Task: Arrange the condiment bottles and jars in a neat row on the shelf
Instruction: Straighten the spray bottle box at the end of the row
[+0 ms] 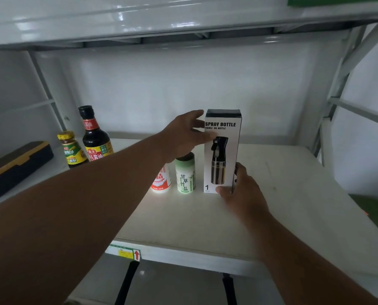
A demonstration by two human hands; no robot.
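Note:
A tall white spray bottle box (222, 150) stands upright on the pale shelf (282, 194). My right hand (242, 190) grips its lower right corner, thumb on the front. My left hand (184, 134) touches the box's upper left edge with its fingers reaching behind it. Just left of the box stand a green salt canister (185, 175) and a white jar with red print (162, 180), partly hidden by my left arm. Further left are a dark soy sauce bottle (94, 137) and a small yellow-capped jar (71, 149).
A black case with a yellow stripe (14, 166) lies at the far left of the shelf. An upper shelf (183, 20) hangs low overhead. Metal frame struts (346, 69) rise at the right. The shelf's front edge (183, 254) carries a label.

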